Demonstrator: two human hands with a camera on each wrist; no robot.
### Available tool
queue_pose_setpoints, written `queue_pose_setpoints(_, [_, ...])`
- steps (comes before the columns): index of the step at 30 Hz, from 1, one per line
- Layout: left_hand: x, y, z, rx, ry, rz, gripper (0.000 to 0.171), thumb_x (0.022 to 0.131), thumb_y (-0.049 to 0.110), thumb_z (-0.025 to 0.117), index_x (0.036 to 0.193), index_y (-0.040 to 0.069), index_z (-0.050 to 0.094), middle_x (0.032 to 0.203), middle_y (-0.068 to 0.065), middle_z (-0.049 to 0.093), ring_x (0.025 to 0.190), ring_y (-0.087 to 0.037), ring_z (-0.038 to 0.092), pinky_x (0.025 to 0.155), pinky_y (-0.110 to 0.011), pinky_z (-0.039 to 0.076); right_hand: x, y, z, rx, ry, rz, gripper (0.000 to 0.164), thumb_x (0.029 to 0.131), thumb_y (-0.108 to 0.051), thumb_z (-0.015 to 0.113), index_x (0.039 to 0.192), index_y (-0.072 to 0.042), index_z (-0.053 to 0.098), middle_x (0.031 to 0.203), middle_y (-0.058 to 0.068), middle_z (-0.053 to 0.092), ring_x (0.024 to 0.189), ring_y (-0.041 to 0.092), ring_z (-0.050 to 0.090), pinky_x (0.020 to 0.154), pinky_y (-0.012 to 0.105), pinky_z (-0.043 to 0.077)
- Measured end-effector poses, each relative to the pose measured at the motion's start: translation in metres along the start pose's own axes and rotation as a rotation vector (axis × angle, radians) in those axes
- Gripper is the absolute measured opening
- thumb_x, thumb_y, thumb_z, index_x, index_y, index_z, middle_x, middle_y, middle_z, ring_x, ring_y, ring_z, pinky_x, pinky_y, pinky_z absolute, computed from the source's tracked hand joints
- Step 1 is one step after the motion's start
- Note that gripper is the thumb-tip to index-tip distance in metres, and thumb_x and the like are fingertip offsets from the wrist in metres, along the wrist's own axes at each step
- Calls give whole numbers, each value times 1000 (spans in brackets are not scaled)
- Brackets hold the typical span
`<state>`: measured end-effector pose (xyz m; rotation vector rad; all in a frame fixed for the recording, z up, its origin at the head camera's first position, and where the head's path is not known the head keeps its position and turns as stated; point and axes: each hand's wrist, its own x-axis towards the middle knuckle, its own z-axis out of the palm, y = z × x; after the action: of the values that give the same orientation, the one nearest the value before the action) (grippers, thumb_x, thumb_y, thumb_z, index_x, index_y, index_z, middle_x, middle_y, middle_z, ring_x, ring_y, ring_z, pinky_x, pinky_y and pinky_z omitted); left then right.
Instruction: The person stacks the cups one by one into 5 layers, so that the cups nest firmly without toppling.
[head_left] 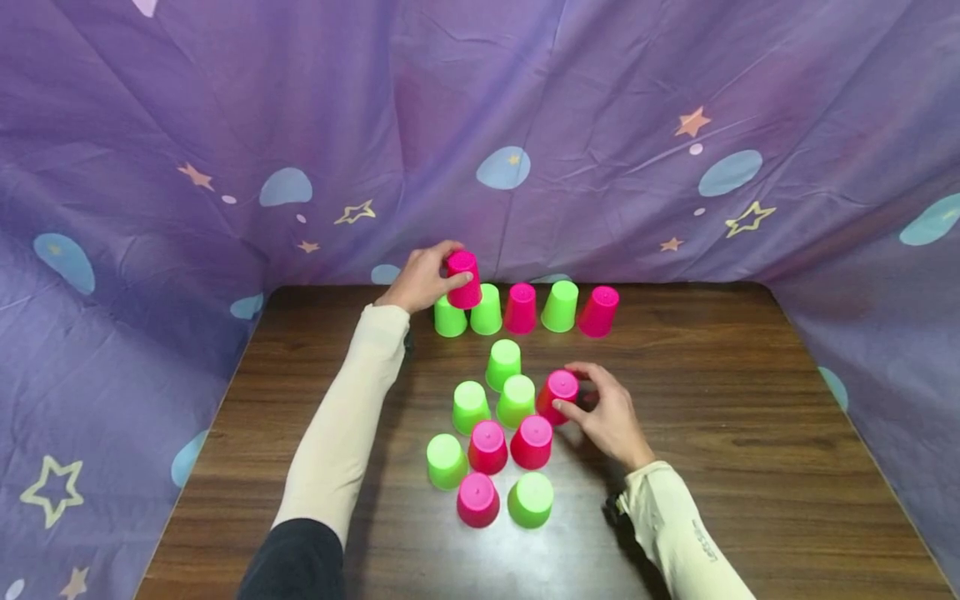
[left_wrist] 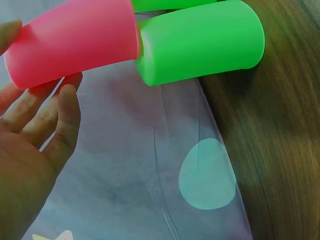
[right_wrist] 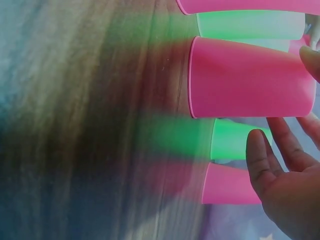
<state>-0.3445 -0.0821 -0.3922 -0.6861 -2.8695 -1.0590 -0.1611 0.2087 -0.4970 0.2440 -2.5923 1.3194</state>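
My left hand [head_left: 422, 279] grips an upside-down pink cup [head_left: 463, 279] between thumb and fingers, at the left end of the back row. The held cup's rim overlaps the base of a green cup [left_wrist: 202, 45] in the left wrist view. Just right of that is a second green cup [head_left: 486, 310]. With its thumb and fingers around it, my right hand [head_left: 609, 417] holds another pink cup [head_left: 558, 396], mouth down at the right edge of the middle group. Beside this cup are a green cup [head_left: 516, 402] and a pink cup [head_left: 532, 442].
Farther right in the back row stand a pink cup [head_left: 521, 309], a green cup [head_left: 560, 307] and a pink cup [head_left: 599, 312]. Several more upside-down cups spread toward the front of the wooden table [head_left: 712, 400]. A purple patterned cloth [head_left: 450, 100] hangs behind.
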Motion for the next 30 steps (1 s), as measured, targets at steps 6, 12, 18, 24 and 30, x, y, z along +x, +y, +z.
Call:
queue_pose_setpoints(6, [1, -1, 2, -23, 6, -23, 60, 91, 28, 75, 142, 4, 52, 128, -16, 68, 116, -29, 66, 105, -40, 51, 2, -1, 0, -22, 4, -4, 52, 76, -8, 85, 123, -5, 65, 114, 13, 69, 98, 25, 66, 77, 45, 60])
queue_pose_setpoints(12, [2, -3, 4, -32, 19, -20, 60, 90, 28, 76, 140, 4, 53, 126, -16, 69, 115, -29, 67, 103, -40, 52, 1, -2, -1, -11, 1, 4, 50, 76, -8, 85, 122, -6, 65, 113, 14, 69, 97, 27, 67, 78, 48, 59])
queue_pose_setpoints(18, [1, -3, 4, -22, 33, -8, 59, 90, 26, 77, 139, 4, 54, 125, -17, 69, 113, -29, 67, 102, -41, 52, 1, -1, 1, -4, 8, 10, 50, 76, -8, 85, 122, -7, 65, 112, 14, 69, 97, 26, 67, 77, 45, 60])
queue_pose_setpoints(24, [-1, -5, 5, -24, 26, -24, 62, 89, 26, 77, 141, 5, 51, 129, -16, 68, 116, -30, 66, 104, -41, 52, 1, -1, 3, 2, 8, 27, 52, 76, -6, 85, 123, -6, 65, 113, 16, 69, 98, 29, 68, 79, 46, 60])
queue_pose_setpoints(30, [-8, -7, 2, -73, 21, -53, 68, 88, 25, 78, 145, 4, 46, 136, -17, 63, 122, -33, 63, 106, -43, 51, 0, -1, 3, -5, -3, 65, 63, 77, -10, 86, 133, -8, 58, 117, 20, 69, 90, 33, 71, 82, 48, 59])
